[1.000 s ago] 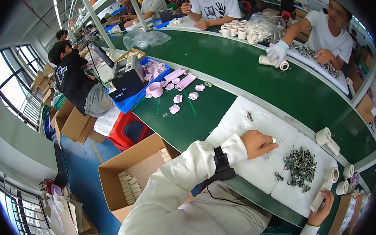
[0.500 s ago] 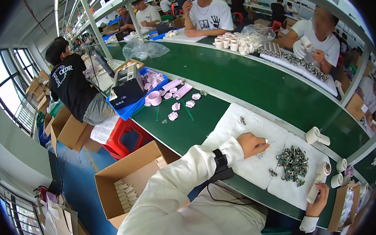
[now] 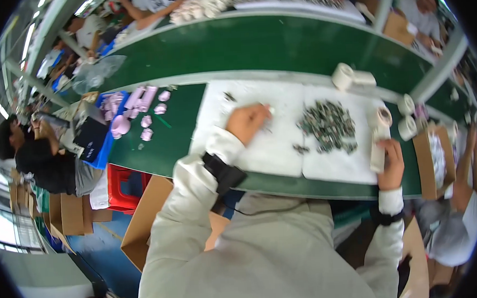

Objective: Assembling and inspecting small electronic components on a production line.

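Note:
My left hand [image 3: 247, 125] is over the left part of the white foam sheets [image 3: 216, 145], its fingers pinched on a small white piece [image 3: 271, 110] too small to name. A few tiny dark parts [image 3: 229, 96] lie beyond that hand. At the right end of the sheets, my right hand [image 3: 391, 164] grips the handle of a cream plastic housing [image 3: 379, 146] with a round head, shaped like a small hair dryer. Its head points away from me. Between my hands lies a heap of small green-and-metal circuit parts [image 3: 327, 126], with a few loose ones beside it.
Similar cream housings [image 3: 344, 77] stand on the ledge behind and to the right. A cardboard box [image 3: 435, 161] sits at the right. Pink plastic parts [image 3: 144, 100] and a blue tray [image 3: 107, 151] are at the left, above a red stool [image 3: 125, 188]. Co-workers sit around the green bench [image 3: 232, 45].
The whole view has swung to the right and downward, so the bench appears straighter. My left hand keeps its pinch over the foam; my right hand still holds the cream housing.

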A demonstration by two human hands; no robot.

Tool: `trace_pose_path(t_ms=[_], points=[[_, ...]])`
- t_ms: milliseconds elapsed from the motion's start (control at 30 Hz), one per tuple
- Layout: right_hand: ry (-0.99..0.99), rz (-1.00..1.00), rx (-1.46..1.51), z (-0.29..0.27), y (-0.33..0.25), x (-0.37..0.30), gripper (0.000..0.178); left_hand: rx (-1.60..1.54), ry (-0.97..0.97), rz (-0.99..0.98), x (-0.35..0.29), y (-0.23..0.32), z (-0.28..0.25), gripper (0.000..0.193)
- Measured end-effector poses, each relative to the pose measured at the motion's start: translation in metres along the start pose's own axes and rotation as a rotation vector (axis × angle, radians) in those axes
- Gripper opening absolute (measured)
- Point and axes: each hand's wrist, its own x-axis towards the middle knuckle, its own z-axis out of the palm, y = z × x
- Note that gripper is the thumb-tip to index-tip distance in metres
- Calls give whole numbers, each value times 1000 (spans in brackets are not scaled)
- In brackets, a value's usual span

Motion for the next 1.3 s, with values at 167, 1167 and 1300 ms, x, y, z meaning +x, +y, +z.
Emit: trace_pose_path(t_ms=[167, 1167, 1300], points=[[15, 27, -44, -2, 4, -4, 36, 33, -59, -56, 11, 13, 2, 36], [-52, 57, -172, -5, 4, -5, 38, 282, -142, 90, 8, 26, 6, 27], [-55, 47, -185, -4, 1, -3, 39, 390, -167, 125, 5, 27, 6, 26]])
